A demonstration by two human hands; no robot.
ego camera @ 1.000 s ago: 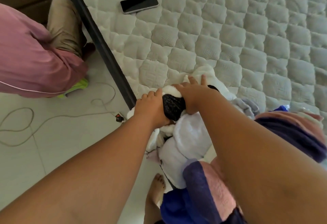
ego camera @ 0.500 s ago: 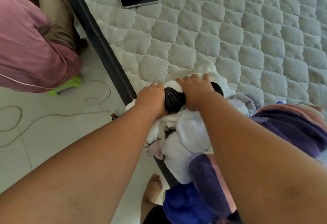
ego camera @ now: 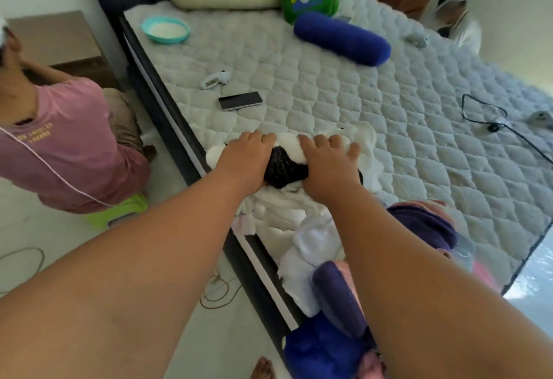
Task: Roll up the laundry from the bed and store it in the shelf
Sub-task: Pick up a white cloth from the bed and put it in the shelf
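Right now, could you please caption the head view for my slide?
The left hand and right hand hold a black-and-white cloth roll on the bed.

Phone [ego camera: 240, 100] lies on bed [ego camera: 344, 103] behind laundry [ego camera: 281, 214].

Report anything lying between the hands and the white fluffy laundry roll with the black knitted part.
Nothing visible: left hand and right hand lie directly on the white fluffy laundry roll on the quilted mattress. The shelf is out of view, so that path cannot be judged.
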